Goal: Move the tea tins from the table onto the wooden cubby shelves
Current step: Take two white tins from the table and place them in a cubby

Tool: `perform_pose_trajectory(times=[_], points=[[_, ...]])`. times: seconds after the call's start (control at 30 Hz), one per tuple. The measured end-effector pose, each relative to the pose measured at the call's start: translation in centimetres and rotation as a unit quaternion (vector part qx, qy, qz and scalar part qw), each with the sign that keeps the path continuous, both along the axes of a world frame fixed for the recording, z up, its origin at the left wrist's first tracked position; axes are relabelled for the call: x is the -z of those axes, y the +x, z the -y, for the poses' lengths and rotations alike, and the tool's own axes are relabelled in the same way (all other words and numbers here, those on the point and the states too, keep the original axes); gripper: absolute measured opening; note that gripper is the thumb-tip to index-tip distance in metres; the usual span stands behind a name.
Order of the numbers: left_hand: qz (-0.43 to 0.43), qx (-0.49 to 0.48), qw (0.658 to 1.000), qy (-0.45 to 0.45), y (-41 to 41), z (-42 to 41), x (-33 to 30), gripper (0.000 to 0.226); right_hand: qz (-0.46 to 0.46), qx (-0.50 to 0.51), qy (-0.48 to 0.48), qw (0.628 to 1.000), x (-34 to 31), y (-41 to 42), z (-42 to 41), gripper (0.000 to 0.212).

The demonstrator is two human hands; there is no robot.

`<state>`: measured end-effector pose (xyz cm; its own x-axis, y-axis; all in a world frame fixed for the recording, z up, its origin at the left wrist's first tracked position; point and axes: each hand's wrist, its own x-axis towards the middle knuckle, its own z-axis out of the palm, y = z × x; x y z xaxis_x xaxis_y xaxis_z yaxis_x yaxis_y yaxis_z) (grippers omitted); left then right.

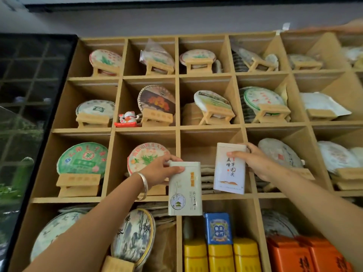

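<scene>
— What's she got up there?

— Head view, the only one. Left hand point(161, 169) pinches the top of a cream tin point(184, 190), thumb on the face, fingers behind. The tin hangs upright in front of the shelf point(177, 103), across the edge between two rows, not set down yet. Right hand point(253, 160) clamps a white tin point(230, 168) by its upper corner, at the mouth of the middle cubby in the third row.

— Awkward things to hold?

— I'd guess not. They look like stiff, light metal boxes with smooth sides, so maybe a bit slippery. Gripping the narrow sides near the top seems sound.

— Room in that cubby?

— It holds a low stack of brown wrapped packets point(208, 178) at the back, with space in front. Next door sit tea cakes point(146, 158) on wooden stands. Below, yellow tins point(221, 257) with a blue tin point(218, 228) on top, orange tins point(290, 254) to the right.
</scene>
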<state>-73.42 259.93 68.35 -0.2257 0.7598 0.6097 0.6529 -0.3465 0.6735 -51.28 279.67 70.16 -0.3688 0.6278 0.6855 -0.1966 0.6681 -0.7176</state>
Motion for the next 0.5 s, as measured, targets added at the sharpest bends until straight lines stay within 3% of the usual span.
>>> perform_pose_trajectory(times=[0.23, 0.5], points=[[0.023, 0.007, 1.000, -0.016, -3.2, -1.2, 0.9, 0.025, 0.034, -0.036, 0.005, 0.999, -1.3, -6.2, -4.1, 0.039], [0.036, 0.001, 0.999, -0.037, -5.6, -2.6, 2.3, 0.025, 0.035, -0.069, 0.005, 0.997, -1.8, -12.1, -6.6, 0.054]])
